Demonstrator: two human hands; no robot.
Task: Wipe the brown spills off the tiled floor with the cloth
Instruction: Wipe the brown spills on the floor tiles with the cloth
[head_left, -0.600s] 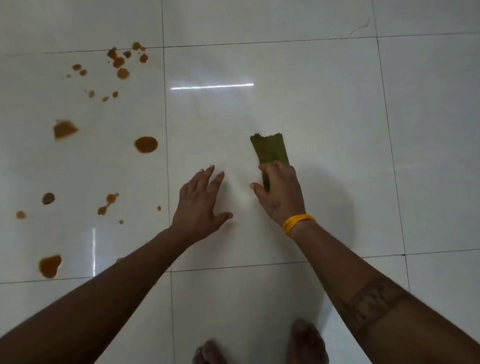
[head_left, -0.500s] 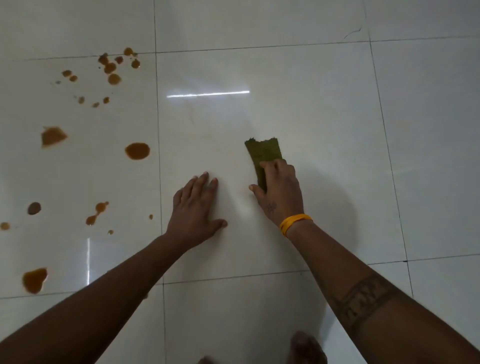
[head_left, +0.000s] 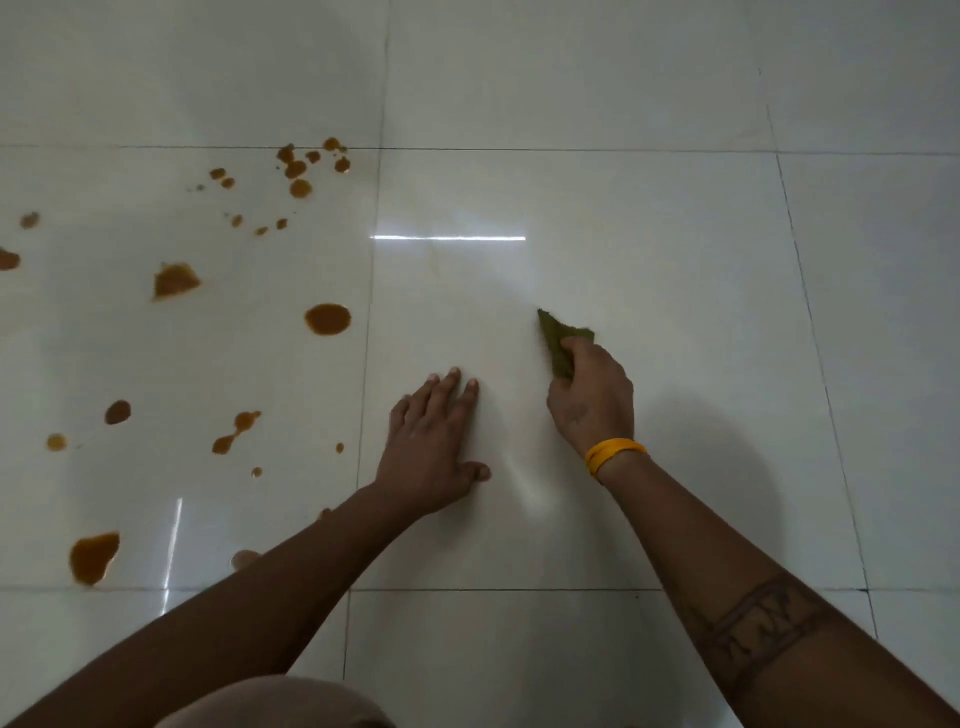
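Note:
My right hand (head_left: 592, 400), with a yellow band at the wrist, is closed around an olive-green cloth (head_left: 558, 340) whose pointed corner sticks out ahead of the fingers on the white tiled floor (head_left: 649, 260). My left hand (head_left: 434, 447) rests flat on the same tile, palm down, fingers apart, holding nothing. Brown spills cover the tile to the left: a round one (head_left: 327, 318) nearest the cloth, a smeared patch (head_left: 174, 280), a double drop (head_left: 236, 432), a large blob (head_left: 93, 556) at the near left and a cluster of several small drops (head_left: 301, 169) at the far edge.
Dark grout lines (head_left: 371, 312) divide the glossy tiles. A bright light streak (head_left: 449, 238) reflects ahead of my hands. My knee in pale cloth (head_left: 275, 704) shows at the bottom edge. More small brown spots (head_left: 8, 259) lie at the far left edge.
The cloth lay flat as a strip under my right fingers; now it is bunched up in the closed hand, with one corner pointing away. My feet have left the view.

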